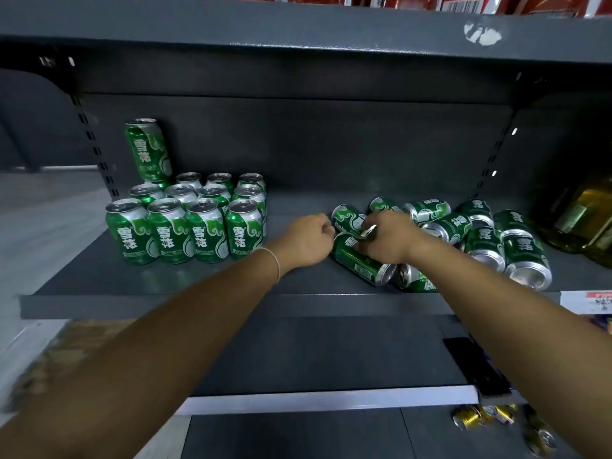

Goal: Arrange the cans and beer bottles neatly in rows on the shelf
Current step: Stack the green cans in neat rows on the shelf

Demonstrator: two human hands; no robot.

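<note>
Upright green beer cans (205, 231) stand in neat rows on the left of the dark shelf (198, 304), and one more can (149, 150) stands on top at the back. On the right, several green cans (480, 233) lie in a loose heap. My right hand (387, 241) is over the left end of the heap and grips a lying green can (362, 265); a silver can top shows between its fingers. My left hand (308, 241) has curled fingers against the end of another lying can (347, 218). Whether it holds that can is hidden.
An amber bottle (583, 220) stands at the far right of the shelf. Red packages (463, 3) fill the shelf above. Below, a black phone (477, 366) lies on the lower shelf edge, and gold cans (486, 415) lie further down.
</note>
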